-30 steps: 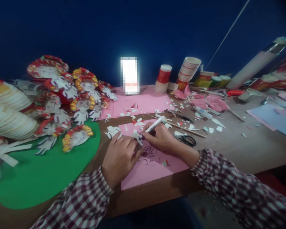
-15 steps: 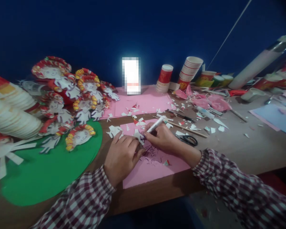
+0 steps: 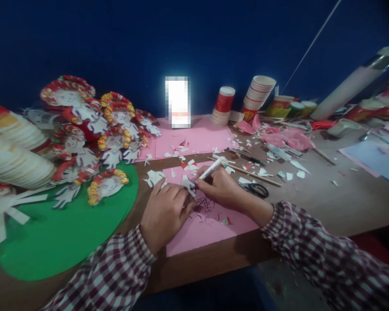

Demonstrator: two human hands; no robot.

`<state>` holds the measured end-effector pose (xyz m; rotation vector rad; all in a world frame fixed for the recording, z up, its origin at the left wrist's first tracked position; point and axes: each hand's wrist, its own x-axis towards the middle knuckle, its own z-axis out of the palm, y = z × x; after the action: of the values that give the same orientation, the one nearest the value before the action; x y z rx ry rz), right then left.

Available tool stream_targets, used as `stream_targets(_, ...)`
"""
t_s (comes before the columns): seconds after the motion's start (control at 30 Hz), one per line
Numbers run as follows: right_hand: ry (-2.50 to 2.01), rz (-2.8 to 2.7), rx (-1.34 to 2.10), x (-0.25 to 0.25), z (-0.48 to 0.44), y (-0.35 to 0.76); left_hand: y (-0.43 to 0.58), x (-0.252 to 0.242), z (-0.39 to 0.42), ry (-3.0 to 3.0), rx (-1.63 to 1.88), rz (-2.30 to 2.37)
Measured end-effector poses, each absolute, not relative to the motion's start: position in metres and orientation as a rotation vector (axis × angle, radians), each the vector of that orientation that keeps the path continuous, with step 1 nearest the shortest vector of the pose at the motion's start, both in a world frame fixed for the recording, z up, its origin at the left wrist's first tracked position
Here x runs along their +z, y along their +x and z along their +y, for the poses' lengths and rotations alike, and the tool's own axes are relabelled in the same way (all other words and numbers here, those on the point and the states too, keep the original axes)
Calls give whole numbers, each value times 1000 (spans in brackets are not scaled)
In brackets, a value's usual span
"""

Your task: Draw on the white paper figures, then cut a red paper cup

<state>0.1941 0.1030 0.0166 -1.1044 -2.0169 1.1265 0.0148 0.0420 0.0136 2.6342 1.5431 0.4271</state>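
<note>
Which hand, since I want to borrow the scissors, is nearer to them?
The right. The scissors lie close by, to the right of the right hand; the left hand is farther away, on the opposite side of the right hand.

My sleeves (image 3: pixel 311 246): maroon-and-white check on both arms
My pen (image 3: pixel 211 168): white barrel
Cutout (image 3: pixel 186 182) at my pen's tip: white
Sheet (image 3: pixel 194 237) before me: pink, crossed with dark strokes
Rounded sheet (image 3: pixel 61 244) to my left: plain green
Paper figures (image 3: pixel 112 159): white, with dark drawn lines
Figures' rings (image 3: pixel 92 194): red on some, red with yellow on others
Short cup stack (image 3: pixel 224 103): red above, off-white below
Tall cup stack (image 3: pixel 260 90): white with thin red bands
Scissors (image 3: pixel 259 190): black
Scraps (image 3: pixel 289 176): mostly white, a few red or green
Paper (image 3: pixel 376 159) at my far right: pale blue
Wall (image 3: pixel 116 47) facing me: deep blue
Table (image 3: pixel 314 198): brown, greyer towards my right
</note>
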Motion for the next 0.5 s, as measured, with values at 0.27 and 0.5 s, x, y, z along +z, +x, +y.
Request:
stream_targets(0.27,-1134,-2037,1170,16,102,195,14,13,42,2646,439,1534)
stream_targets(0.5,-1127,-1999,1182,15,101,194,15,13,42,2648,482,1519)
